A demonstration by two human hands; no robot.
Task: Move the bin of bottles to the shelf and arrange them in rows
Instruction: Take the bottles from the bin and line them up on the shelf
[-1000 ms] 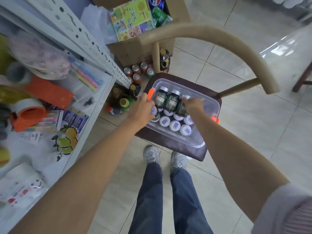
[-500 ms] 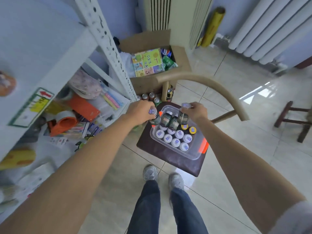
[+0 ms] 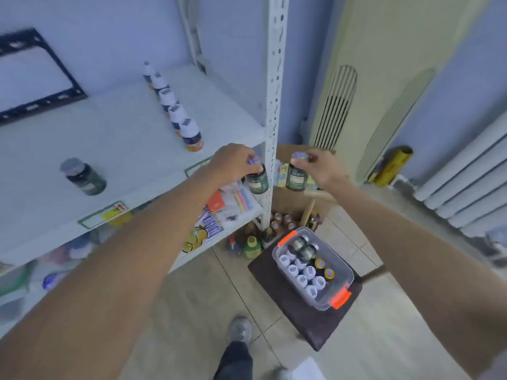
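Head view | on the flat white metal shelf (image 3: pixel 131 138) we have one dark green glass bottle (image 3: pixel 83 176) and a row of white-capped bottles (image 3: pixel 175 113) | our left hand (image 3: pixel 233 163) and right hand (image 3: pixel 321 168) each pinch a green bottle by its cap | the clear plastic bin with orange latches (image 3: pixel 338 275), on the chair, holds about ten bottles yet to shelve.

A small shop or storeroom: white slotted-steel shelving (image 3: pixel 270 105) with price labels (image 3: pixel 109 213), stationery packs (image 3: pixel 219 212), a stock carton (image 3: pixel 296 198) and bottles (image 3: pixel 271 229) on the tiled floor.
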